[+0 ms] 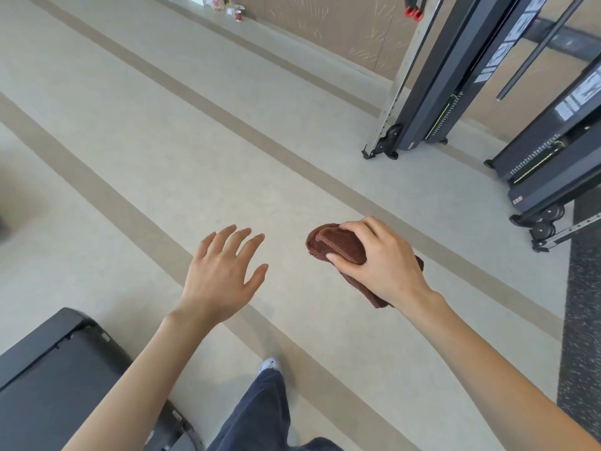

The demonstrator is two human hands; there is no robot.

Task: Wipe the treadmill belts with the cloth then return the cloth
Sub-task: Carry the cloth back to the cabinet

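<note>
Left hand (224, 275), right hand (383, 258): bare, like the 2 forearms (136, 385)
Trousers (260, 415): dark navy (1 leg shows)
Shoe (269, 364): white

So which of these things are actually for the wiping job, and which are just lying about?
For the job: brown cloth, gripped by the right hand; open left hand; dark machine at lower left, likely a treadmill.
Lying about: red cup by the far wall. The dark upright machines at right: cannot tell.

A pale grey vinyl floor (195, 141) with darker tan stripes (97, 190), brown panelled wall (325, 24), black speckled rubber mat (582, 320) at right.
</note>
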